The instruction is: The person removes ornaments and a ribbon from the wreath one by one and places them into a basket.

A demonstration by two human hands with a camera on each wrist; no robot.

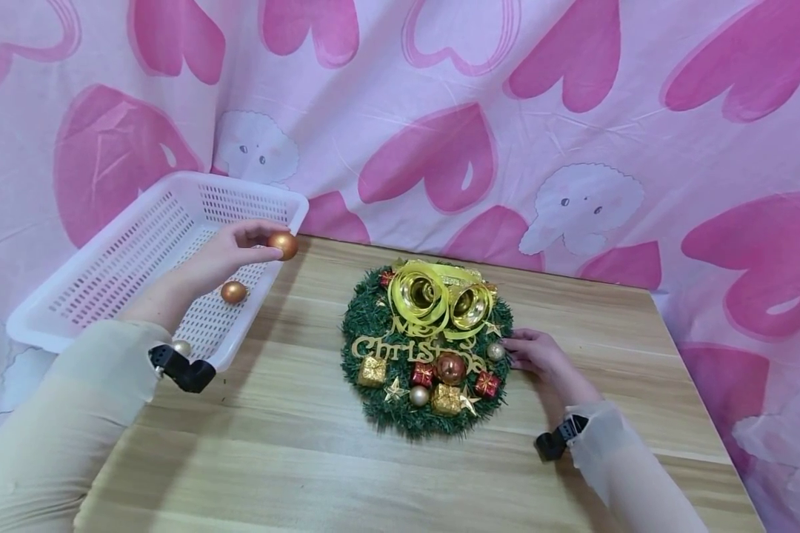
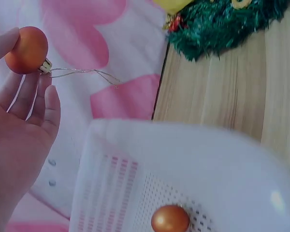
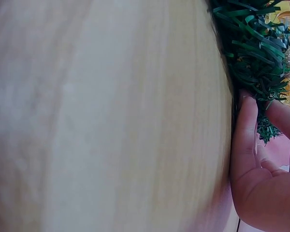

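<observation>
Left hand [image 1: 230, 252] raised, palm up, fingertips pinching; right hand [image 1: 536, 359] flat, fingers straight; both forearms sleeved.

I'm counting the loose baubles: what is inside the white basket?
Inside the white basket lies one copper bauble, with a pale bauble near the front rim. The left hand holds another copper bauble above the rim. The forearm covers part of the floor.

Staged home craft corner, wooden table [image 1: 293, 444] backed by a hung pink heart-print sheet [image 1: 573, 148], Christmas wreath [image 1: 373, 326] laid centrally, white basket [image 1: 140, 244] at the left edge
</observation>
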